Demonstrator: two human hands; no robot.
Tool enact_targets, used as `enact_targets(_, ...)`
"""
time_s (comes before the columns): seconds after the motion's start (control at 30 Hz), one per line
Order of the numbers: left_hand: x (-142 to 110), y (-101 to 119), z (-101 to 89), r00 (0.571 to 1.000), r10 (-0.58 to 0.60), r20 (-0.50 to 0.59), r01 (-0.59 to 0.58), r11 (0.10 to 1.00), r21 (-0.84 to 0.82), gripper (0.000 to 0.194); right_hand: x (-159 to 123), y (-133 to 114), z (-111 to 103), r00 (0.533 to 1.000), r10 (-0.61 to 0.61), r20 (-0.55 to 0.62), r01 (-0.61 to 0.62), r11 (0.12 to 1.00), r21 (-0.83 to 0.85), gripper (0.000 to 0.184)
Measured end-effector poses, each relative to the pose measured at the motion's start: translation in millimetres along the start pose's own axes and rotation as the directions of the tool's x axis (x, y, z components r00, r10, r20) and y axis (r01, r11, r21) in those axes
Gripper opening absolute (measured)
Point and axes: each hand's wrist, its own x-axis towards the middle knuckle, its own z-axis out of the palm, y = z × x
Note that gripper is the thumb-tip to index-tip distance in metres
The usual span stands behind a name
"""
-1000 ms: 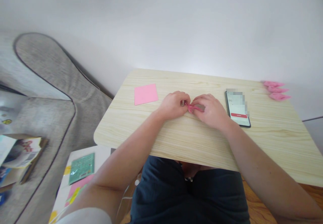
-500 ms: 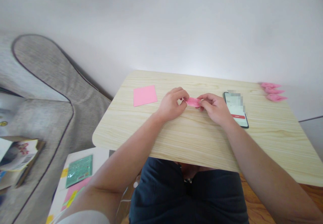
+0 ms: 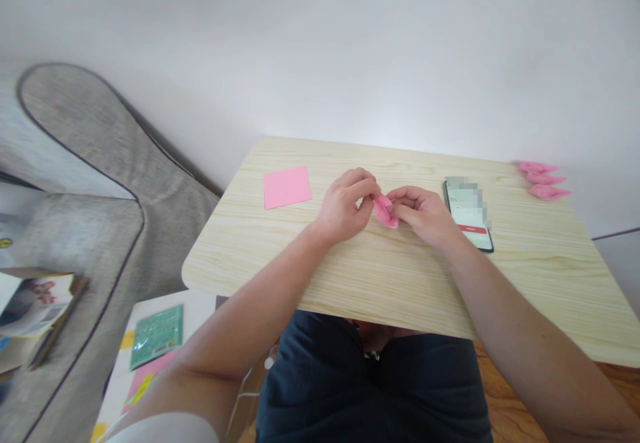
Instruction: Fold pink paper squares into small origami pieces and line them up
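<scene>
Between my two hands is a small folded piece of pink paper (image 3: 385, 212), held just above the wooden tabletop. My left hand (image 3: 349, 204) pinches its upper left end. My right hand (image 3: 419, 210) grips its right side between thumb and fingers. The fingertips cover part of the folds. Left of my hands lies a flat square of pink paper (image 3: 287, 188). At the far right of the table, three folded pink paper figures (image 3: 547, 192) sit close together in a row.
A lit phone (image 3: 469, 215) lies on the table (image 3: 395, 290) beside my right wrist. Below the table's left edge, a green packet (image 3: 157, 338) rests on a white surface with coloured papers. A grey sofa (image 3: 165, 223) stands at the left, and a white wall rises behind.
The folded pink paper has turned from lying lengthwise between my hands to slanting downward, showing more of its folds. My left hand has shifted slightly right.
</scene>
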Motion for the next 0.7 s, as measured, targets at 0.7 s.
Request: enact_targets(0.7, 2, 1, 18.3, 0.891, -0.409, 0.196, 0.446, 0.869, -0.216, 0.035, 1, 5, 10, 0.988, -0.044, -0.150, 0.066, 0.988, 0.143, 0.035)
